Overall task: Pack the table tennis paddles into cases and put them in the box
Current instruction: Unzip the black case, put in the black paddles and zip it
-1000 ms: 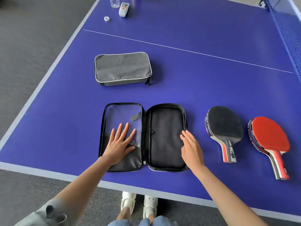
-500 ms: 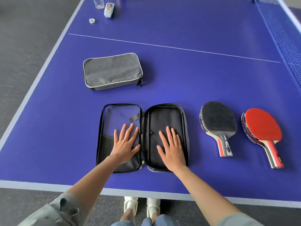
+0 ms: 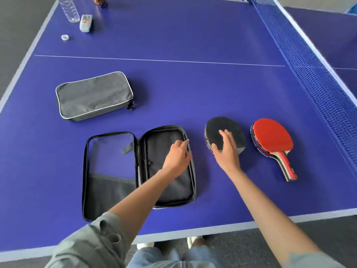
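An open black case point(image 3: 110, 192) lies flat near the table's front edge, its left half a clear pocket. My left hand point(image 3: 177, 155) sits on the case's right half, fingers curled over its right rim. Just right of the case lies a black-faced paddle point(image 3: 222, 124). My right hand point(image 3: 226, 149) rests on it with fingers spread, thumb at the blade's left edge, hiding the handle. A red-faced paddle point(image 3: 272, 138) lies further right, handle pointing toward me. A closed grey case point(image 3: 94, 95) lies behind the open one, to the left. No box is in view.
The blue table point(image 3: 193, 84) carries a water bottle point(image 3: 68, 8), a small white device point(image 3: 86, 23) and a bottle cap point(image 3: 65, 37) at the far left. The net point(image 3: 309, 64) runs along the right side. My shoes point(image 3: 144, 245) show below the front edge.
My right hand left the case's right half and moved right onto the black paddle. My left hand crossed from the clear left half to the right half's rim. The view shifted left.
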